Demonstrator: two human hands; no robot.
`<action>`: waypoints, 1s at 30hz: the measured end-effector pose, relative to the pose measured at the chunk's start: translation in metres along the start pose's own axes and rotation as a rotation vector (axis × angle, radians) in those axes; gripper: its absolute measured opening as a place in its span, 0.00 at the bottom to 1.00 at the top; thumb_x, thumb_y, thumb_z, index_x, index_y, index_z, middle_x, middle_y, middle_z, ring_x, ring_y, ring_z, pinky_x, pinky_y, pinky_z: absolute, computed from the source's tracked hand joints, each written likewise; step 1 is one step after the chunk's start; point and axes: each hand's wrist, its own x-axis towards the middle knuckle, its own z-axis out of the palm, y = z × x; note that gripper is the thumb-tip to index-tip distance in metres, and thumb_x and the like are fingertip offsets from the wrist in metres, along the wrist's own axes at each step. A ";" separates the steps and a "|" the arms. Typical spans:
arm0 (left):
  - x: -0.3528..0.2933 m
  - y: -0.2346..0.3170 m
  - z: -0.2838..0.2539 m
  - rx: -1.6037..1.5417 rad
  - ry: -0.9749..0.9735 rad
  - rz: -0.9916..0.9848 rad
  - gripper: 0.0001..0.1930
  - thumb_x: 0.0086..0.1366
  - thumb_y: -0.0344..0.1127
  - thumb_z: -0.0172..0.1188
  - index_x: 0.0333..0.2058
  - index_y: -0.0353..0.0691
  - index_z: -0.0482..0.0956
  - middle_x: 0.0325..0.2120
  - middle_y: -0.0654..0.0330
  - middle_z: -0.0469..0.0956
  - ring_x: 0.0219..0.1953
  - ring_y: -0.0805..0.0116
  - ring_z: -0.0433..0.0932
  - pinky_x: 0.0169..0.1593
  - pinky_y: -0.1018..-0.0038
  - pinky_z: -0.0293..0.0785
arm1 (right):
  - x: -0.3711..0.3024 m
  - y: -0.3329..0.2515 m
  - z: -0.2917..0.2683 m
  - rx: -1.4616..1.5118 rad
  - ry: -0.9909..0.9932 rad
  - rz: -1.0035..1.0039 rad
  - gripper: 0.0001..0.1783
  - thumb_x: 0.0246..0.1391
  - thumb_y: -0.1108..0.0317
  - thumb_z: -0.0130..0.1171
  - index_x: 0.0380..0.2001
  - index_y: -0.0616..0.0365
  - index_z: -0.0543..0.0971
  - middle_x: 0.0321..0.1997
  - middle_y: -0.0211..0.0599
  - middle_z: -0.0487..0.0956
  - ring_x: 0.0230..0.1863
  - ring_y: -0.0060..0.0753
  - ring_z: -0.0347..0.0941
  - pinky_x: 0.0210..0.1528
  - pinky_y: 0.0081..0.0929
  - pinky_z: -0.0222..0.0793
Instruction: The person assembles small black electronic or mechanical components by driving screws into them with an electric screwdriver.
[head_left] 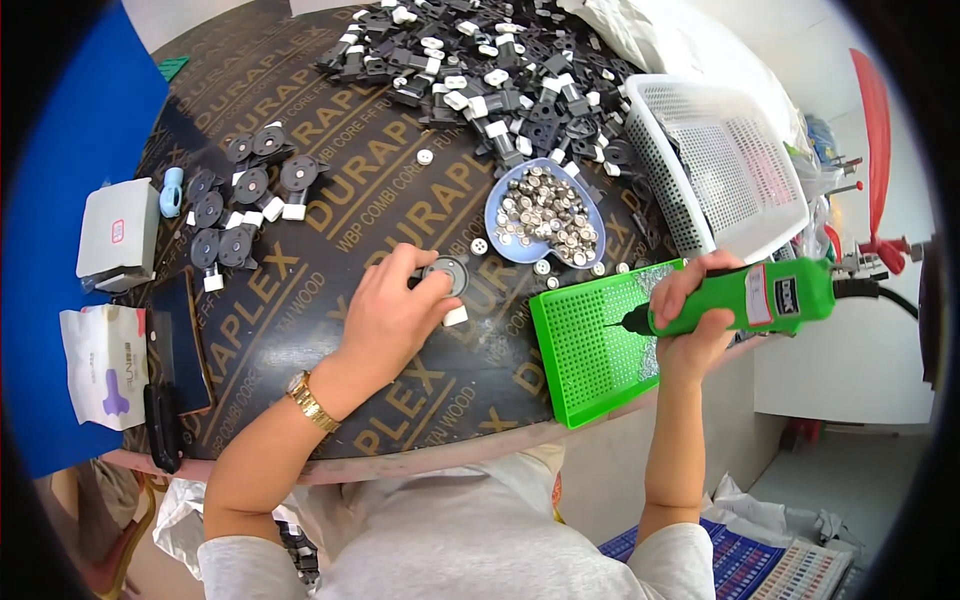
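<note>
My left hand [392, 308] rests on the dark tabletop, its fingers closed around a round black plastic part [452, 272] with a white tab [455, 316]. In my right hand [692, 310] is a green electric screwdriver [745, 298], held level with its bit pointing left. The bit hangs over a green perforated tray [560, 385], which has small silvery screws [648, 362] along its right side. Just beyond my left hand, a blue heart-shaped dish [494, 222] holds many small round metal-and-white pieces [550, 210]. A few loose round white pieces [479, 246] lie around the dish.
Black-and-white plastic parts [480, 70] are heaped at the back. A white perforated basket [650, 130] stands at the right. Several round black assemblies [250, 185] lie at the left, near a grey box [120, 235], a tissue pack [103, 365] and a black-handled cutter [162, 425].
</note>
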 end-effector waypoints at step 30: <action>-0.006 0.002 0.006 -0.169 -0.013 -0.084 0.33 0.49 0.32 0.68 0.55 0.42 0.66 0.47 0.60 0.75 0.50 0.60 0.71 0.52 0.67 0.62 | 0.018 -0.013 0.047 0.216 -0.057 -0.072 0.37 0.51 0.35 0.51 0.46 0.60 0.64 0.16 0.26 0.63 0.13 0.19 0.57 0.17 0.18 0.56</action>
